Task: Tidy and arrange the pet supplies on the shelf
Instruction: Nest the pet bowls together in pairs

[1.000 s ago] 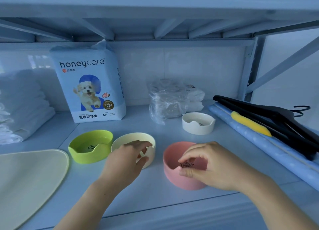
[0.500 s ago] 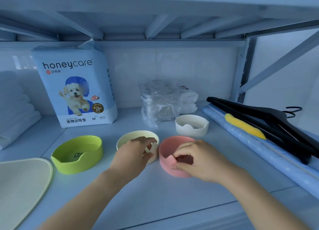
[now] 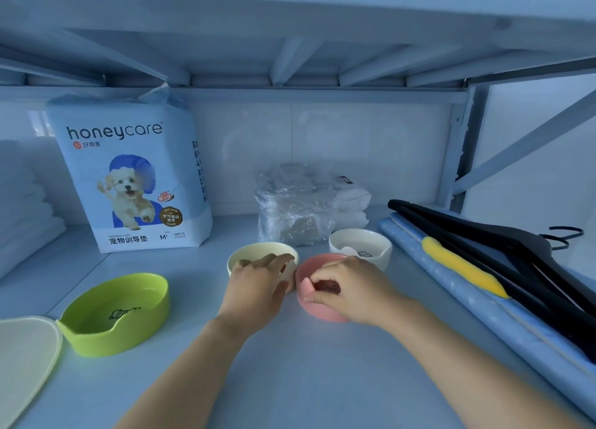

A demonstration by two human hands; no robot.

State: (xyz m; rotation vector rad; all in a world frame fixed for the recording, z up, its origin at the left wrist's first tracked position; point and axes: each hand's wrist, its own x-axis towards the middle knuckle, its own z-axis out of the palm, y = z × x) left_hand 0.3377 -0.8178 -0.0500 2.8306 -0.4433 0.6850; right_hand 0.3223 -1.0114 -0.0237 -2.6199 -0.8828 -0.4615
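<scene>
Four pet bowls stand on the shelf board (image 3: pixel 290 374). My left hand (image 3: pixel 254 290) grips the near rim of the cream bowl (image 3: pixel 248 253), fingers curled over its edge. My right hand (image 3: pixel 351 291) grips the pink bowl (image 3: pixel 311 306), fingers inside and thumb on the outer wall. Cream and pink bowls sit side by side, almost touching. A white bowl (image 3: pixel 371 245) stands just behind the pink one. The lime-green bowl (image 3: pixel 119 316) sits apart at the left.
A honeycare pad pack (image 3: pixel 132 177) stands at the back left beside folded white pads (image 3: pixel 22 209). A clear plastic bag (image 3: pixel 293 206) lies behind the bowls. Black hangers (image 3: pixel 503 254) lie on a blue roll (image 3: pixel 467 306) at right. A cream mat (image 3: pixel 22 357) lies front left.
Both hands have pushed the cream and pink bowls back and to the right, away from the green bowl and close to the white bowl. The grips are unchanged.
</scene>
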